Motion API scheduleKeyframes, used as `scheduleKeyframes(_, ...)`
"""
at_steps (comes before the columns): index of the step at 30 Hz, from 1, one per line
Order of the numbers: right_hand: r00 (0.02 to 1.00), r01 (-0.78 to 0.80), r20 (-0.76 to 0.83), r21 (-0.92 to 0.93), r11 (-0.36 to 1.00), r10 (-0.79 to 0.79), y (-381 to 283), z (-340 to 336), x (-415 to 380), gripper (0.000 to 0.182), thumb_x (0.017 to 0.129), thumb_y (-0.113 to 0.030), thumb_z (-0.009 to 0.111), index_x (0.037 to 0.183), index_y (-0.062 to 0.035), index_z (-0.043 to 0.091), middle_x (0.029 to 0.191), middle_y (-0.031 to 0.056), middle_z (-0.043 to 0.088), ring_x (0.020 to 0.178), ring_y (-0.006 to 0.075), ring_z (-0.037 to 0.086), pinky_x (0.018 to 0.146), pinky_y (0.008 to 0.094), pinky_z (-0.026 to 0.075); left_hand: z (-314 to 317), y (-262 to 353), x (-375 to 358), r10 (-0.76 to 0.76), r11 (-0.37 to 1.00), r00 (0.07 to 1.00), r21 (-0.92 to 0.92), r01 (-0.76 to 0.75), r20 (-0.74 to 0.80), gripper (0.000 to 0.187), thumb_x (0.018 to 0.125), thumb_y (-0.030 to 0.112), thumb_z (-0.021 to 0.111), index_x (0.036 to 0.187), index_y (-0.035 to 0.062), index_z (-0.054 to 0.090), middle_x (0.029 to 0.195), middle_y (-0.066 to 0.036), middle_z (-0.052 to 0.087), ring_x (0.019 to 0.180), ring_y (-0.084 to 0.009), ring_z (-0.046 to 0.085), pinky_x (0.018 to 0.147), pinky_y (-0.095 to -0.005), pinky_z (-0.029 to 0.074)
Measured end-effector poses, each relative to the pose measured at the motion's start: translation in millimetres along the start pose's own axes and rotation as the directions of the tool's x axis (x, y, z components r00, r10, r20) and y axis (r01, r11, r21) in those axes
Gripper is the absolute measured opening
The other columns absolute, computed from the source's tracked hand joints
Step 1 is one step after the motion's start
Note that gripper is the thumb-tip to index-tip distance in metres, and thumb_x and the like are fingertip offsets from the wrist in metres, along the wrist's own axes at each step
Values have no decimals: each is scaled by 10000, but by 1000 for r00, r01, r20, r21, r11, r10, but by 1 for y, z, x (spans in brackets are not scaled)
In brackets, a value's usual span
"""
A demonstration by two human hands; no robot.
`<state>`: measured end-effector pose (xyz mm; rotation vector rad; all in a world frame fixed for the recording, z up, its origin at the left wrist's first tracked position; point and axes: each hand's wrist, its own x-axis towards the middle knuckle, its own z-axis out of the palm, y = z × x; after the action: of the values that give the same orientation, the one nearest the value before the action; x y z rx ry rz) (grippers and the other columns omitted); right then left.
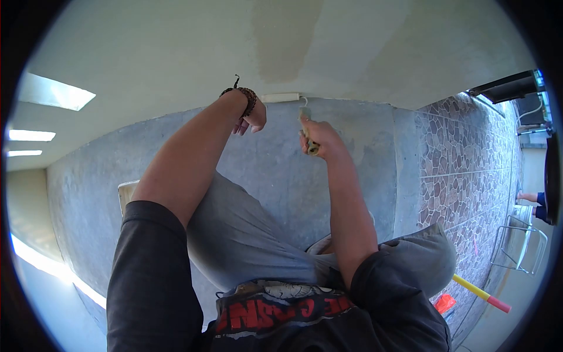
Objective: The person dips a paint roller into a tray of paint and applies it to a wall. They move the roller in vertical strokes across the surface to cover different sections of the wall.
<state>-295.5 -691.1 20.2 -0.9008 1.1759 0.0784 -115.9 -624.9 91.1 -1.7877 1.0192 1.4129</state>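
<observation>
My right hand is wrapped round the handle of a paint roller. The roller's pale sleeve lies along the foot of the wall, where the wall meets the grey concrete floor. Damp-looking darker bands run up the wall above it. To the left of the handle hangs my left hand, bent down at the wrist with its fingers loose and nothing visible in them. A dark braided bracelet circles that wrist, close to the left end of the sleeve.
Stone-patterned tiles cover the floor to the right. A metal-framed stand and another person's leg are at the far right. A yellow pole with a pink end and an orange-red item lie beside my knee.
</observation>
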Motion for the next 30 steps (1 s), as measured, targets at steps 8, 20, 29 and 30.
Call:
scheduleKeyframes(8,976,21,203,277,961,-80,-20,3,-15,261,922,-214,544,903,18,427,674,75,474,486,98,466,391,220,400,1,-6,5,-34,999,999,-22,34,-1,360,822,221,518,1055,-37,611,1076,-165,636,951,-262,625,800,-408,517)
scheduleKeyframes(20,899,-136,411,590,796,-151,-64,2,-76,203,870,-76,566,909,10,385,729,73,447,519,76,477,408,169,414,0,-3,6,-21,1000,1000,-13,21,-7,341,817,228,521,1028,-19,624,1033,-160,648,896,-249,638,779,-395,524)
scheduleKeyframes(29,908,-172,416,267,948,47,-29,-45,-37,200,872,-156,576,885,2,454,706,32,488,507,49,464,375,155,382,-3,6,1,-34,999,999,-7,34,-23,336,821,218,518,1032,-22,621,1039,-156,647,917,-253,634,773,-400,524)
scheduleKeyframes(30,908,-172,416,266,948,48,-22,-53,-27,200,872,-156,576,885,2,454,706,32,488,507,49,464,375,155,382,-2,6,3,-29,999,999,-24,29,-23,337,824,220,519,1036,-22,618,1041,-155,646,919,-251,634,773,-401,524)
